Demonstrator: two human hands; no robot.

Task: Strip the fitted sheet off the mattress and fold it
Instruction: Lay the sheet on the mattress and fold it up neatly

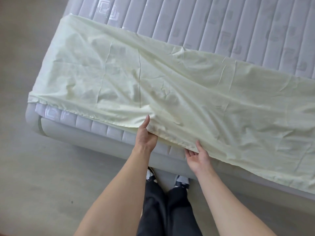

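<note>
At about nine o'clock, the far-left corner of the pale yellow fitted sheet (153,79) sits gathered just over the mattress (221,23) corner, its elastic hem puckered there. The sheet lies as a long crumpled band along the near side of the mattress, running from ten o'clock down to four o'clock, while the quilted top toward twelve and one o'clock is already bare. So the stripping looks largely done, and the step in hand seems to be gathering the near hem to begin folding.

At six o'clock the left hand (147,133) pinches the hem, thumb on top and fingers tucked under the cloth. Just beside it, toward five o'clock, the right hand (197,155) is palm-up with its fingers curled under the hem, lifting it off the padded bed frame (68,132).

The next move probably calls for a firm hold with both hands, then carrying the hem across toward the far edge, keeping it taut so the layers lie even.
</note>
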